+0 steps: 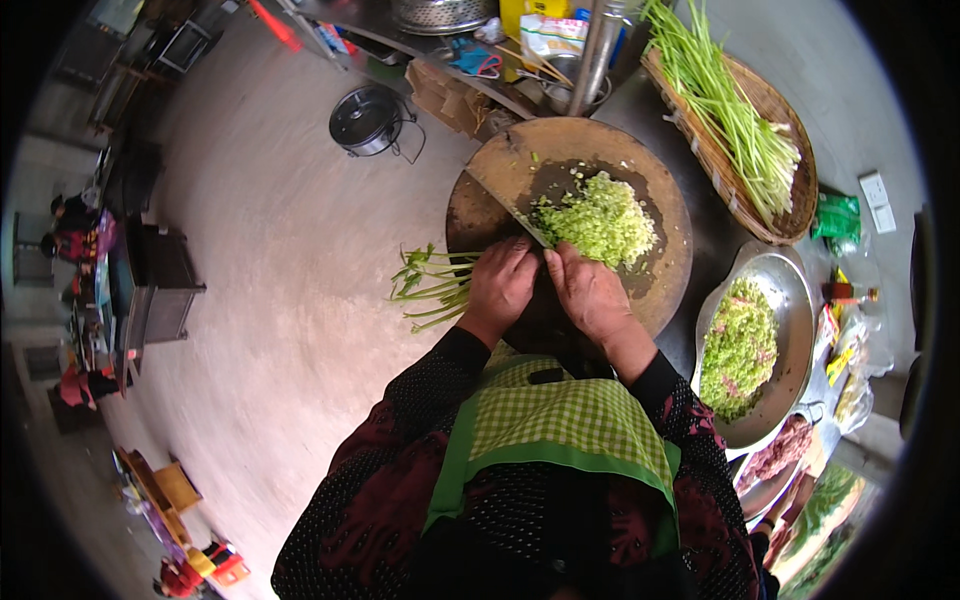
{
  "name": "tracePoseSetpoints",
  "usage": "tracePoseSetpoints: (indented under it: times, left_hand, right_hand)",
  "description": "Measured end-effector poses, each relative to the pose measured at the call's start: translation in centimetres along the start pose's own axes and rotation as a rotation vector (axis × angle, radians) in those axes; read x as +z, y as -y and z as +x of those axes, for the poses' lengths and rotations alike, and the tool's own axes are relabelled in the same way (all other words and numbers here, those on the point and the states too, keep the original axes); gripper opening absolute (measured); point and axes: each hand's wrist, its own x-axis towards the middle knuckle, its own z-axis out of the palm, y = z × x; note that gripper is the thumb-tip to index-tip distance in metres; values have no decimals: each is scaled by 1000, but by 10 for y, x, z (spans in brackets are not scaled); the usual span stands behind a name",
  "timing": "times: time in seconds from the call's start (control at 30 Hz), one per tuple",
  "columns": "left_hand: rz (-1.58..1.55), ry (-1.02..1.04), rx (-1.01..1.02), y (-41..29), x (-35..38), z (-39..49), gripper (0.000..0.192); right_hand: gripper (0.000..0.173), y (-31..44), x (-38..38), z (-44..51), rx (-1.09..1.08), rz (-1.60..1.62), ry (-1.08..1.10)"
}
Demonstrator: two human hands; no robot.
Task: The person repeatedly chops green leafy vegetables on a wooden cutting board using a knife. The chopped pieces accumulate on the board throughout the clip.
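Observation:
A round wooden chopping block (480,206) stands in front of me, with a heap of finely chopped green stalks (600,221) on its right part. My right hand (592,292) grips a knife (504,196), whose long blade points away to the upper left over the block. Just left of the blade, my left hand (504,279) is closed over a bunch of leafy green stalks (435,289). Their leafy ends stick out past the block's left edge. The cut ends under my left fingers are hidden.
At the upper right, a woven basket (796,146) holds long green stalks (720,105). Right of the block stands a metal basin (799,300) of chopped greens, with minced meat (776,454) below it. A black pot (366,120) sits on the floor. People (82,382) are at the far left.

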Motion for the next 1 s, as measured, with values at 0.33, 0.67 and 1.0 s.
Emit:
tracePoseSetpoints:
  times: [0.33,0.67,1.0]
  left_hand:
    - [6,37,-6,-2,-6,-3,16]
    - [28,103,-39,-4,-4,-6,23]
    - [2,63,-50,-4,-4,-5,22]
  right_hand:
    - [41,0,1,2,138,74,-45]
    - [41,-2,12,1,84,197,-224]
    - [43,-7,15,1,256,242,-154]
